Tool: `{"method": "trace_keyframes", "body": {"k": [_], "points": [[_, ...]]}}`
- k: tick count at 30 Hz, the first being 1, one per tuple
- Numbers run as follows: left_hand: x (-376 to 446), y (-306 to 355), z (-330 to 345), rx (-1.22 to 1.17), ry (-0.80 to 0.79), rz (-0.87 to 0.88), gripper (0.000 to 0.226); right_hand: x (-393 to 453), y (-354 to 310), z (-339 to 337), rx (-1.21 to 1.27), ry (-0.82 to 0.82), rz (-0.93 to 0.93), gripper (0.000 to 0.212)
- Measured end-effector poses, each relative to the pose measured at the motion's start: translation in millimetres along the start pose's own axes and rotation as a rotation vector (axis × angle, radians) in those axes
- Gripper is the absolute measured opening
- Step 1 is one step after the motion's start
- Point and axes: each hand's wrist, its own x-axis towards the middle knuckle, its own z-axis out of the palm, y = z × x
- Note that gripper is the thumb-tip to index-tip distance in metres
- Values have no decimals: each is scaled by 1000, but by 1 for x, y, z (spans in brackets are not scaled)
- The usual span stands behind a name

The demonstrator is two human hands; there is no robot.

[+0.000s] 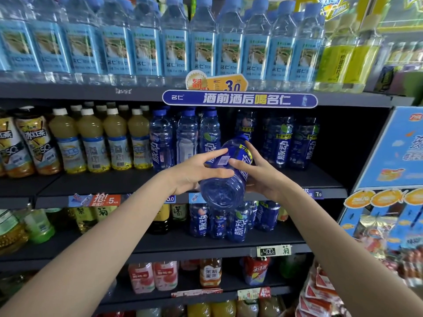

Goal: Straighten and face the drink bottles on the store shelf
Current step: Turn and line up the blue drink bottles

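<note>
From the head camera, a blue sports-drink bottle (225, 173) is held in the air in front of the middle shelf (128, 181), tilted steeply so its ribbed base faces the camera and its cap end points back toward the shelf. The left hand (194, 172) has it at its left side, thumb and fingers stretched across the label by the barcode; that grip is grasping the bottle. The right hand (258, 172) holds the opposite side, fingers spread along the label, its grip also grasping the bottle.

Behind it, three matching blue bottles (185, 138) stand upright on the left of the gap, and more dark blue bottles (288, 143) stand to the right, further back. Yellow juice bottles (105, 140) with white caps fill the shelf to the left. Clear water bottles (174, 42) with blue labels line the top shelf (68, 91). Smaller blue bottles (229, 221) stand on the shelf below.
</note>
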Motion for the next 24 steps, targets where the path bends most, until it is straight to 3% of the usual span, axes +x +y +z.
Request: {"method": "trace_keyframes", "body": {"k": [3, 6, 8, 10, 15, 18, 21, 24], "points": [[6, 0, 0, -6, 36, -4, 75, 7, 4, -6, 43, 11, -3, 87], [14, 3, -4, -51, 87, 6, 42, 15, 6, -14, 186, 27, 13, 79], [20, 7, -7, -79, 95, 5, 31, 20, 8, -20, 261, 33, 42, 75], [28, 7, -8, -89, 91, 1, 39, 25, 13, -25, 277, 37, 34, 78], [52, -11, -5, -75, 136, -21, 84, 36, 36, -31, 69, 104, -157, 116], [70, -16, -1, -50, 218, -5, 85, 46, 49, -31, -66, 128, -292, 133], [86, -20, 2, 54, 303, 13, 81, 58, 56, -31, -168, 128, -386, 131], [101, -27, -2, 149, 395, 21, 112, 73, 56, -34, -329, 123, -456, 130]]}}
